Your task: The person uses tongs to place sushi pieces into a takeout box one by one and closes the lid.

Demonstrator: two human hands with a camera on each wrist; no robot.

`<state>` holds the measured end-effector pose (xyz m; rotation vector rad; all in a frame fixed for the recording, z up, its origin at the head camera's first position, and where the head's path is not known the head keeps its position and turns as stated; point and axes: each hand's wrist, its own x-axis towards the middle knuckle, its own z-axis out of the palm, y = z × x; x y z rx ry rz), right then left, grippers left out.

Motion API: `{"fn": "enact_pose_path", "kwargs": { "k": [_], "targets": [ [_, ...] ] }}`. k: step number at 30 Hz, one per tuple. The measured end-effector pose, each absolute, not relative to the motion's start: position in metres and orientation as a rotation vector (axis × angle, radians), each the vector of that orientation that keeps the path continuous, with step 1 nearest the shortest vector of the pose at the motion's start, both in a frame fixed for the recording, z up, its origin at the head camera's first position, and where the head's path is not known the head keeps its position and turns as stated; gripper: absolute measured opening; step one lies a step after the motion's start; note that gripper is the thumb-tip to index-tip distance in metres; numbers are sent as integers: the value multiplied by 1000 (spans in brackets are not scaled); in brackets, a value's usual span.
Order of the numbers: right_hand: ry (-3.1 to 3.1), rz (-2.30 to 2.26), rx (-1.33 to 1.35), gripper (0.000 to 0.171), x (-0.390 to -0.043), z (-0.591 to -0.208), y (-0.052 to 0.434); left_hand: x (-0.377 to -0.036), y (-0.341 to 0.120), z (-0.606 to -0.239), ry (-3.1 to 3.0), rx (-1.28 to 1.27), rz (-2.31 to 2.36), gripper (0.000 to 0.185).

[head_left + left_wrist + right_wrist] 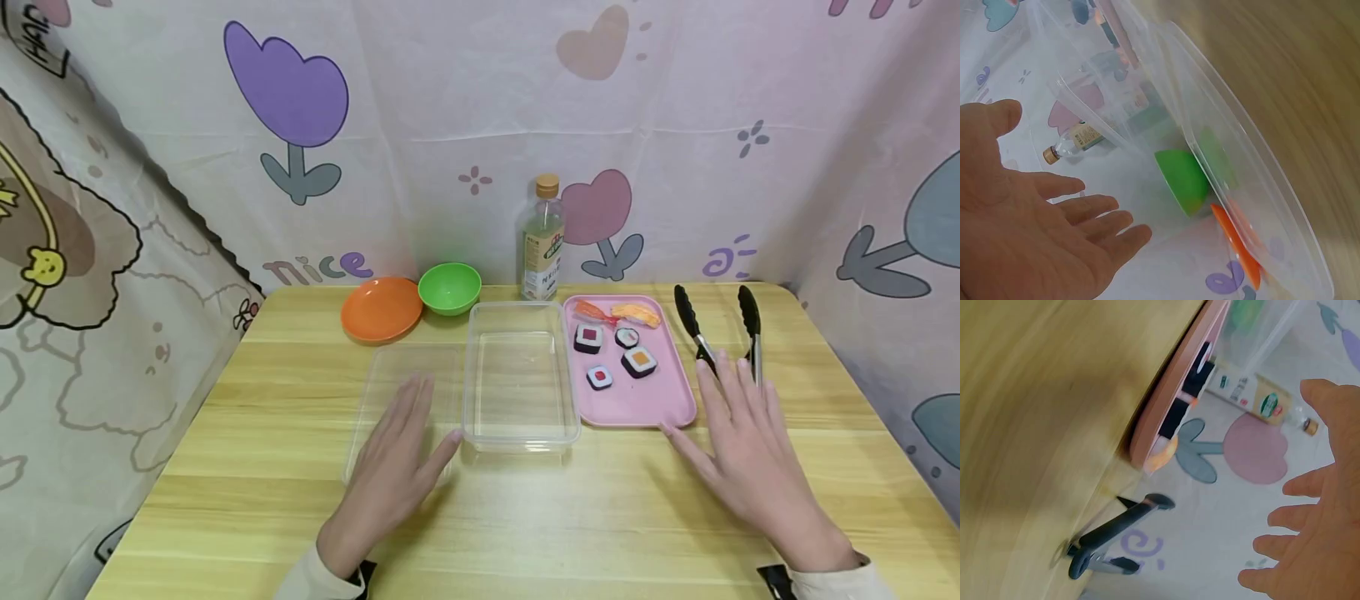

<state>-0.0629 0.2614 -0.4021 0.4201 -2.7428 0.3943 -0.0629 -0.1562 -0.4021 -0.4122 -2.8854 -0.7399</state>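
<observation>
My left hand [393, 467], fingers straight, hovers above the clear flat lid [401, 360] and holds nothing. To the lid's right stands an uncovered clear plastic box [521, 383], with nothing visible inside. A pink tray [637, 408] adjoins the box and carries several sushi pieces: rolls such as the orange-centred one [639, 362], plus a shrimp piece [595, 312] and a yellow-orange piece [635, 314] at the back. With fingers spread, my right hand [753, 467] is over the table beside the tray's near right corner. Its fingertips overlap the black-and-silver tongs [697, 333] in the head view; the right wrist view shows them apart.
An orange plate [382, 310] and a green bowl [450, 289] sit at the back left. Behind the box stands a bottle [543, 242] with an orange-brown cap, close to the patterned cloth [420, 100]. The wooden table [600, 533] extends toward me.
</observation>
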Motion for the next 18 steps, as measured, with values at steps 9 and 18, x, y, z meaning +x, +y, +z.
{"fn": "enact_pose_path", "kwargs": {
  "k": [9,18],
  "targets": [
    [-2806,463,301,96,-81,-399,289,-68,-149,-398,-2905,-388,-1053,82],
    [-2783,560,189,95,-114,-401,317,-78,-142,-394,-2960,-274,-1260,83]
  ]
}}
